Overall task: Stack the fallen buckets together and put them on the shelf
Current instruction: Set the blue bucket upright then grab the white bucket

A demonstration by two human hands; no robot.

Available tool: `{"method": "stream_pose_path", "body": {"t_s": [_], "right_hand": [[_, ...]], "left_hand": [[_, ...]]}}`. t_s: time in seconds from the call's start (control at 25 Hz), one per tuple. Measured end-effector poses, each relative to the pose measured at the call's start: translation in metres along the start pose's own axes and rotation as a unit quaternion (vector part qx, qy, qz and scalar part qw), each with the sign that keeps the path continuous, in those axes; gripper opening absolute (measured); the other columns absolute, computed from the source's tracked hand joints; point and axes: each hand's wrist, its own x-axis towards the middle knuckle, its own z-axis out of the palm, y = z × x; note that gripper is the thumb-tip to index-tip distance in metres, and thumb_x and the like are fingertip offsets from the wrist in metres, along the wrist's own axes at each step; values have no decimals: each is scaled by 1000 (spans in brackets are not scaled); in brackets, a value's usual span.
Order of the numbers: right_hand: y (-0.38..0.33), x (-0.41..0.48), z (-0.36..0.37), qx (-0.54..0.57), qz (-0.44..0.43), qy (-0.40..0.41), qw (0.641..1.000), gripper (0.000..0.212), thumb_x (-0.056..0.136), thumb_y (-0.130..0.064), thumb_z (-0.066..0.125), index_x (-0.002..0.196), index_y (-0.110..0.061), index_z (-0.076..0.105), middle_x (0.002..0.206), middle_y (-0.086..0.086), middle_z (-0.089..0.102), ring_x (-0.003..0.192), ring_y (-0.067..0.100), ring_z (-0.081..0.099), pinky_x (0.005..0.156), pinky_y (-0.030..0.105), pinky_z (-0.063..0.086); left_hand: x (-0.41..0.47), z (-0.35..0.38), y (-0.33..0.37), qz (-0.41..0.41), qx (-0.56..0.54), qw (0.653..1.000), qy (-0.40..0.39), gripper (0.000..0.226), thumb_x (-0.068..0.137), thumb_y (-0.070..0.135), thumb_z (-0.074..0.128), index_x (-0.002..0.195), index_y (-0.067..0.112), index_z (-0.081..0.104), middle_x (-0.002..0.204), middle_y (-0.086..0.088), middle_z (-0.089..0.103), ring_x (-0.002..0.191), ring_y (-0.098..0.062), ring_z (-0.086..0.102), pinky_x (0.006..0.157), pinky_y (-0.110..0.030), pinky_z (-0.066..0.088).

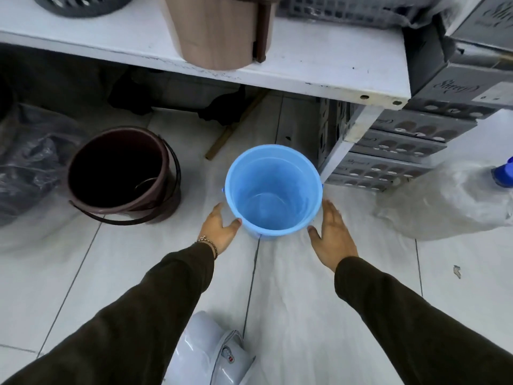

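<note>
Nearest, low centre: one white plastic-wrapped item [211, 354] on the tiled floor [305, 315], between two dark sleeves. Left hand [219, 227] and right hand [331, 234], both spread with fingers extended, flank the blue bucket [273, 190], thumbs at its lower wall; firm contact cannot be told. Blue bucket upright on the floor, mouth up, just in front of the shelf leg [348, 143]. Brown bucket [122, 173] well to its left, mouth tipped toward the camera, handle down. Two buckets on the floor. Clear plastic bag [444, 201] right; dark bag [30, 162] far left. Stacked grey crates [399, 145] behind the leg. Beyond, white shelf [319, 65] carrying one tan bin [216, 29].
</note>
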Motion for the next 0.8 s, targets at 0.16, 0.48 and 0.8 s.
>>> {"method": "stream_pose_path", "body": {"t_s": [0.16, 0.48, 0.8], "right_hand": [[-11, -47, -1, -60, -44, -30, 997, 73, 97, -32, 50, 156, -22, 9, 166, 3, 10, 153, 24, 11, 122, 48, 22], [0, -154, 90, -132, -104, -181, 969, 61, 97, -20, 50, 153, -26, 26, 166, -4, 8, 153, 22, 9, 122, 42, 23], [42, -245, 233, -127, -81, -247, 957, 47, 95, -24, 55, 140, -23, 43, 147, 4, 46, 129, 25, 51, 104, 39, 45]], "left_hand": [[-60, -22, -30, 88, 72, 993, 20, 59, 96, 27, 52, 150, 20, 30, 159, -5, 30, 144, -23, 32, 114, -26, 24], [-179, -5, -153, 15, 55, 998, -27, 82, 69, 58, 73, 140, 34, 40, 149, 7, 39, 135, -16, 42, 110, -31, 38], [-260, 101, -294, -55, 214, 975, 36, 79, 73, 38, 78, 135, 31, 29, 148, -3, 18, 116, -31, 57, 89, -41, 58]]}}
